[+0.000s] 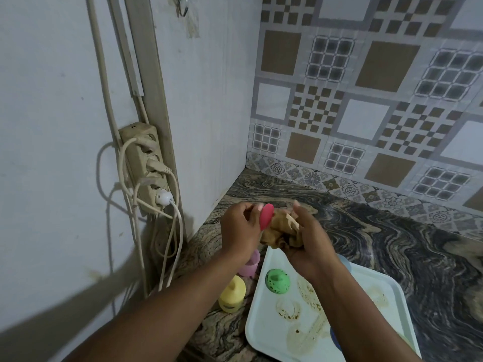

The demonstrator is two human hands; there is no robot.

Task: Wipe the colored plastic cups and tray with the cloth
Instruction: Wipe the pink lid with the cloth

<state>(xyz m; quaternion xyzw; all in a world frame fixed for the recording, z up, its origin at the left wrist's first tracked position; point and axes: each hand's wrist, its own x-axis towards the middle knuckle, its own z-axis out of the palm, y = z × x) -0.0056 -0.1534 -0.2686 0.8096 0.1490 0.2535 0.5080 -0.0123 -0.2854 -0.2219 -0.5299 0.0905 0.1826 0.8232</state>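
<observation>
Single head camera, wide-angle, looks forward-down, close above counter (392,244) corner, tiled wall (366,87) ahead.

A pale wall (52,126) carries a power strip (145,168); patterned tiles (366,87) rise behind the swirled marble counter (379,244)

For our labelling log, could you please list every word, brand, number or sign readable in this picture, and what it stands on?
None can be read.
Yellow plastic cup: a dark mark near its base, too small to tell as text.
Beige wall power strip: no legible marking.
White plastic tray, green plastic cup, red plastic cup and brown cloth: plain.
</observation>
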